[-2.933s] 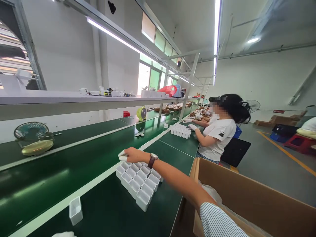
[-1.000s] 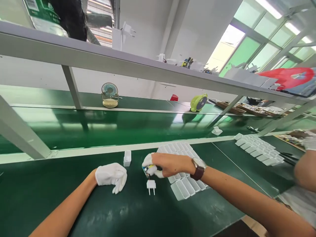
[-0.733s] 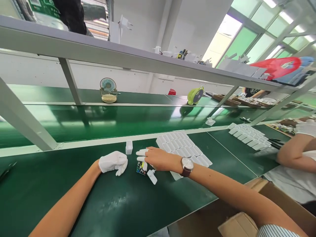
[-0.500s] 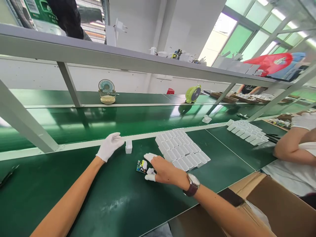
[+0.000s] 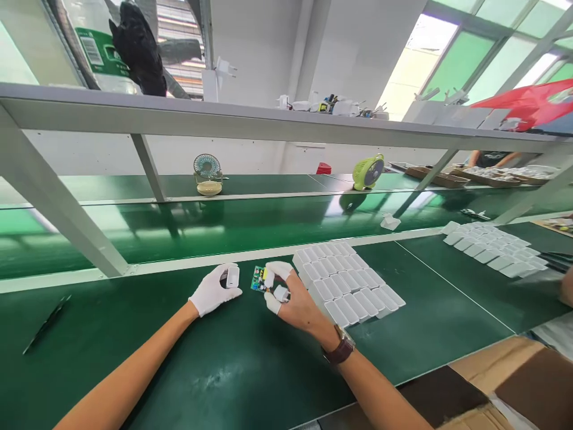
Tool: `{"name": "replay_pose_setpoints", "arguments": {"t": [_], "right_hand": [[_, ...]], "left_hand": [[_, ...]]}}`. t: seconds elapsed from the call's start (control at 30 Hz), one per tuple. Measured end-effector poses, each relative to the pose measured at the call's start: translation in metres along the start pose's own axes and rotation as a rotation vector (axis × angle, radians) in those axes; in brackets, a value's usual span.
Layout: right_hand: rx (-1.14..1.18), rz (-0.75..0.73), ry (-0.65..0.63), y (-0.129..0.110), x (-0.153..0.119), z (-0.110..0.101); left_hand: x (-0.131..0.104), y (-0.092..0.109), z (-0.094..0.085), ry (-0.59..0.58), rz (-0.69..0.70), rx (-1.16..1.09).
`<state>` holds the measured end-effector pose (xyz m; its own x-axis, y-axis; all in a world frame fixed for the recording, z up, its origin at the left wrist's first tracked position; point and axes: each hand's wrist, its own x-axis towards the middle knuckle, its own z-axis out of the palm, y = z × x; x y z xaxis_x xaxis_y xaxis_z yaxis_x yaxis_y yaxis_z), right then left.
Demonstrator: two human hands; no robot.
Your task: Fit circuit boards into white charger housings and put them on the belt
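Note:
My left hand, in a white glove, is closed around a small white plastic case with its open end toward me. Just to the right, my right hand has white covers on its fingertips and a watch on the wrist. Its thumb and fingers grip a small circuit board with yellow and white parts; a white plastic piece shows under the palm. A gap separates the board from the case. Beside my right hand stand rows of white plastic cases on the green bench.
Black tweezers lie at left. More white cases stand at right, and a cardboard box is below the front edge. A shelf on slanted posts crosses above. One white piece lies on the green strip behind.
My left hand has moved right and closed on the white case. My right hand has raised the circuit board toward it. The view has shifted left and upward.

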<state>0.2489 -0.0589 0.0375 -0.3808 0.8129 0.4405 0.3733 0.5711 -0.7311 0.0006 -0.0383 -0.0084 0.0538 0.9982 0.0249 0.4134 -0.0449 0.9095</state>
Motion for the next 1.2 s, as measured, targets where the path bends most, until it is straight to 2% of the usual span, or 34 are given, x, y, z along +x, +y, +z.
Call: {"name": "replay_pose_setpoints", "arguments": {"t": [0.1,0.2,0.37,0.57,0.73,0.9,1.07,1.2], "right_hand": [[0.223,0.039,-0.015,-0.004,0.025,0.012],[0.288,0.06,-0.03,-0.002,0.034,0.028],[0.107,-0.126,-0.059,0.009,0.021,0.039],[-0.047,-0.204,-0.066,0.016,0.008,0.036],[-0.142,-0.329,-0.16,0.02,0.006,0.041],[-0.166,-0.422,-0.143,0.023,0.005,0.045],[-0.184,-0.431,-0.159,0.022,0.006,0.046],[-0.207,-0.41,-0.186,0.021,0.007,0.046]], "left_hand": [[-0.021,-0.002,-0.005,0.013,0.003,-0.081],[-0.036,-0.007,-0.006,0.059,0.01,-0.072],[-0.047,-0.014,-0.003,0.171,0.047,0.047],[-0.048,-0.014,0.006,0.246,0.068,0.162],[-0.05,-0.017,0.01,0.302,0.224,0.282],[-0.052,-0.025,0.013,0.337,0.37,0.379],[-0.052,-0.026,0.012,0.334,0.467,0.411],[-0.053,-0.023,0.013,0.334,0.494,0.414]]}}
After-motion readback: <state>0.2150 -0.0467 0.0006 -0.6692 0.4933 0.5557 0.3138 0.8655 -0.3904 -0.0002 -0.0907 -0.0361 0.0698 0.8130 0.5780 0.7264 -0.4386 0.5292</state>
